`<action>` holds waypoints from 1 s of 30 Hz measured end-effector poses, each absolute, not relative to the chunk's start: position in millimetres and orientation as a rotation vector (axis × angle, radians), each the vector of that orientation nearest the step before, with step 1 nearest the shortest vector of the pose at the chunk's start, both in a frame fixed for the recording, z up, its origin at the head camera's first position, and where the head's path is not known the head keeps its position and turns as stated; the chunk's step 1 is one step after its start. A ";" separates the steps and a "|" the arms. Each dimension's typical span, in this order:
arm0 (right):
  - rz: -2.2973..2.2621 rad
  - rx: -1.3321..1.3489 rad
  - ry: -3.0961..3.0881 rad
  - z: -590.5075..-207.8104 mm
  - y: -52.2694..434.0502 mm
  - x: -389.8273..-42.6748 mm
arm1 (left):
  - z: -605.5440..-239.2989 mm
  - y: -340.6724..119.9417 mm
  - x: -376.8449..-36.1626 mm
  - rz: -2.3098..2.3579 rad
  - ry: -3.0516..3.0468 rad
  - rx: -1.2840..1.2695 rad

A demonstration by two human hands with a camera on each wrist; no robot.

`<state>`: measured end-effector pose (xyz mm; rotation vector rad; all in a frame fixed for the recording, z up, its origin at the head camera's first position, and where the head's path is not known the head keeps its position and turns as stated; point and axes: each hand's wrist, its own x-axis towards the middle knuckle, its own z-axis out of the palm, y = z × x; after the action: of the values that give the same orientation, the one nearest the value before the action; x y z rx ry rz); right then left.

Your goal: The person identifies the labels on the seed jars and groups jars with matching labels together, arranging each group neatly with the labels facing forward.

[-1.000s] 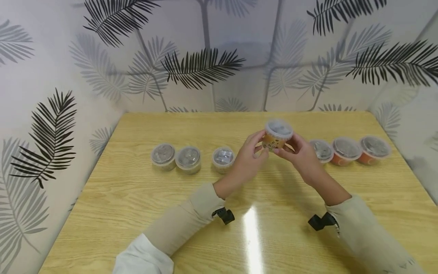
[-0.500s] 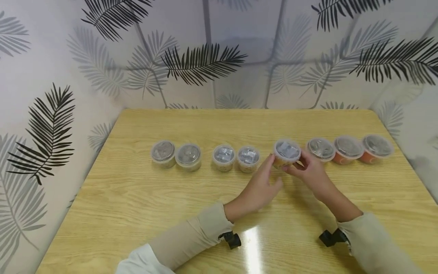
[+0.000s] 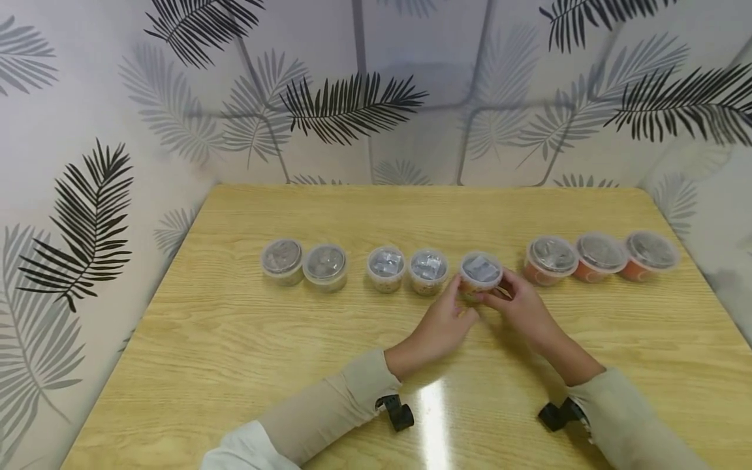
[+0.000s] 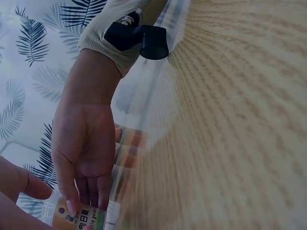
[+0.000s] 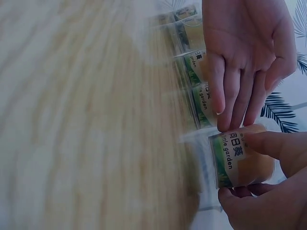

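My right hand point(image 3: 523, 307) grips a small lidded plastic cup point(image 3: 480, 271) from its right side, thumb in front and fingers around it. The cup point(image 5: 240, 158) has a label with "little garden" print and green at its base. Whether its base touches the table cannot be told. On the cup's other side, my left hand point(image 3: 437, 329) has its fingers extended, the tips at the wall; the right wrist view shows this left hand point(image 5: 247, 57) palm-on. Left of the held cup stand two similar cups, one point(image 3: 429, 271) near my left fingertips and another point(image 3: 386, 269) beyond.
Two more lidded cups point(image 3: 282, 261) stand together farther left on the wooden table point(image 3: 235, 365). At the right, three orange-sided lidded cups point(image 3: 599, 256) form a row just past my right hand. A patterned wall covering point(image 3: 405, 143) rises behind the table's back edge.
The held cup has come down from a raised, tilted position toward the table, and lately a little left. My left hand has loosened from gripping it to extended fingers beside it.
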<state>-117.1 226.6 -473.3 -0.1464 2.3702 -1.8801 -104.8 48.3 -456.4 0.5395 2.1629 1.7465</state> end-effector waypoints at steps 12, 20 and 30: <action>-1.858 -0.119 2.359 -476.5 218.6 -126.5 | -466.2 49.5 -114.9 1.862 2.048 0.477; -1.826 -0.133 2.402 -480.2 214.4 -130.3 | -468.4 45.2 -112.4 1.845 2.009 0.460; -1.727 -0.156 2.440 -475.3 219.9 -121.9 | -462.1 -5.2 -92.7 1.571 2.041 0.655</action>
<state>-121.9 219.9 -475.3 -0.1558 2.4399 -1.7269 -92.7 -5.2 -462.1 0.6549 2.0408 1.5707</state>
